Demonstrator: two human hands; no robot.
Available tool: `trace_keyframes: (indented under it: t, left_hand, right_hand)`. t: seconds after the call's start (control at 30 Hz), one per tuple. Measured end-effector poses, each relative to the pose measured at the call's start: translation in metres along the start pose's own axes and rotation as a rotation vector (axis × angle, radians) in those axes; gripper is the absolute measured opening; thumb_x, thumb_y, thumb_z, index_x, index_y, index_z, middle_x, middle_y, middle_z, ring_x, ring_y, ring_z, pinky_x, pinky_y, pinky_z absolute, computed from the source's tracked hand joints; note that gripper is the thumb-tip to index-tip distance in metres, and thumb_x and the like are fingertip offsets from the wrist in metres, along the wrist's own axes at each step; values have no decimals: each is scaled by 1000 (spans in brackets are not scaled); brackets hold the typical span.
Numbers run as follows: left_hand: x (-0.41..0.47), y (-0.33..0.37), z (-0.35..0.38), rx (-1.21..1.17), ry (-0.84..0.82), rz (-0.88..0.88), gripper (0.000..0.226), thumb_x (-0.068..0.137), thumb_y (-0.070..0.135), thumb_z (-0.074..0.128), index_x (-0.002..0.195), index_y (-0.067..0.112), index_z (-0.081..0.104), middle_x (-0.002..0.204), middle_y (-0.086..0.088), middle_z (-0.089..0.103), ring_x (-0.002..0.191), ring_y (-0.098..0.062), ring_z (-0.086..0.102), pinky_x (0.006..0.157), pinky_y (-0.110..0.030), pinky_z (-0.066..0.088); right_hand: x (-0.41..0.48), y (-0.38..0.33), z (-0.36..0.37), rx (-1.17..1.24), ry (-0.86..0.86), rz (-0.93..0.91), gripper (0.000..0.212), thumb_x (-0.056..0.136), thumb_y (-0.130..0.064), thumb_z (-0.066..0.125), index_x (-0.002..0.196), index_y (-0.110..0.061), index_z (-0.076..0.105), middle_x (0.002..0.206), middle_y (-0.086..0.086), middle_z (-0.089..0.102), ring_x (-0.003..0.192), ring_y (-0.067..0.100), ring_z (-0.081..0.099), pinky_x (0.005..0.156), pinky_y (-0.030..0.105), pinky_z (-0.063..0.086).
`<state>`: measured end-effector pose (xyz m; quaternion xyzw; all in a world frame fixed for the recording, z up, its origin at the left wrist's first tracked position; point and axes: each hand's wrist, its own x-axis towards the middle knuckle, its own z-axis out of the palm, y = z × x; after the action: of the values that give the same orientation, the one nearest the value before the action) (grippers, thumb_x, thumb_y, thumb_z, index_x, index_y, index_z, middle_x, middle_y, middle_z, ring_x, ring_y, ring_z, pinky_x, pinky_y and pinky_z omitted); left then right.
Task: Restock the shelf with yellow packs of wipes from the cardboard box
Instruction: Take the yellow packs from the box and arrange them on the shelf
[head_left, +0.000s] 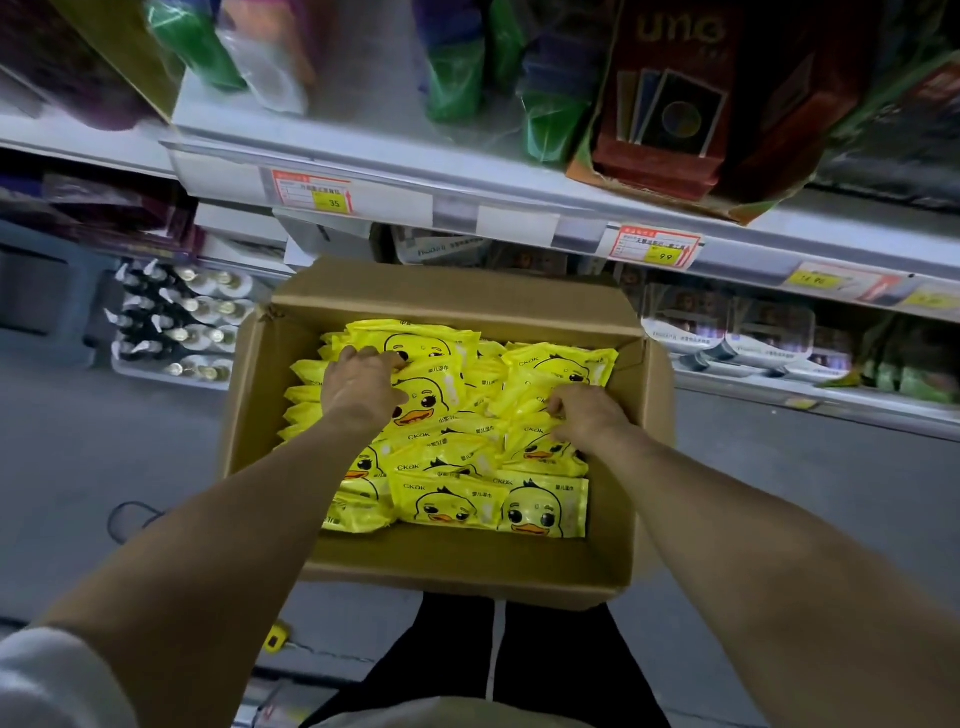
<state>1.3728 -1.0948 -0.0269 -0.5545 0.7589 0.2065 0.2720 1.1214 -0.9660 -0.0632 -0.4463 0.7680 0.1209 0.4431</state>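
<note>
Both your hands are curled onto yellow packs (545, 509) inside the cardboard box (457, 561): left hand (363, 387) over the pile's far-left top, right hand (587, 415) dug in mid-right. They look soft, light and slippery, so I'd pinch the edges and lift a few stacked.

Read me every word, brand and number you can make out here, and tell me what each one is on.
"uno": red card box.
"CKaK": yellow packs in the cardboard box.
"35": left price tag.
"99": middle price tag.
Too blurred to read: right price tag, the tags' small print, the packs' Chinese characters.
</note>
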Motion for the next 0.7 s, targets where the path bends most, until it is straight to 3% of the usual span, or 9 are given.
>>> trace_keyframes:
  t: [0.17, 0.3, 0.4, 0.5, 0.63, 0.7]
  left_hand:
    - [-1, -1, -2, 23, -29, 26, 49, 89, 50, 63, 135, 35, 55, 133, -3, 57, 127, -28, 37, 101, -39, 35]
    - [-8, -8, 3, -190, -30, 38, 46, 90, 43, 65, 132, 25, 58, 129, -8, 57, 126, -29, 39, 97, -39, 41]
    - [-17, -17, 5, -436, -14, 7, 42, 92, 34, 65, 130, 17, 57, 120, -14, 61, 98, -31, 58, 79, -36, 48]
    - [-27, -25, 5, -495, -12, -17, 43, 96, 35, 60, 133, 14, 51, 107, -18, 63, 81, -31, 58, 66, -33, 46]
    - [-39, -31, 5, -492, -27, -39, 52, 98, 38, 55, 142, 11, 44, 122, -20, 61, 108, -37, 58, 85, -41, 50]
    - [-46, -30, 6, -462, -39, -48, 56, 99, 39, 52, 144, 8, 40, 129, -21, 58, 117, -37, 54, 90, -41, 46]
  right_hand:
    - [0, -4, 1, -42, 31, 4, 21, 84, -25, 77, 103, -19, 70, 112, 0, 67, 103, 19, 63, 83, 26, 48]
    - [0, -12, -3, -79, -89, -57, 22, 82, -33, 77, 79, -11, 73, 87, 2, 68, 86, 19, 63, 80, 31, 53]
    - [-1, -21, -10, 57, -148, -129, 35, 87, -39, 71, 86, -3, 70, 85, 4, 65, 82, 19, 58, 76, 32, 47]
    - [-3, -28, -12, 221, -67, -176, 26, 93, -41, 64, 93, -15, 64, 92, -3, 61, 89, 18, 58, 72, 28, 42]
    - [-5, -31, 8, 423, -68, -77, 19, 90, -40, 69, 89, -25, 59, 106, -1, 64, 94, 20, 67, 74, 39, 59]
    - [-11, -33, 20, 429, -90, -66, 22, 89, -44, 70, 91, -24, 59, 111, 0, 63, 97, 19, 64, 72, 35, 56]
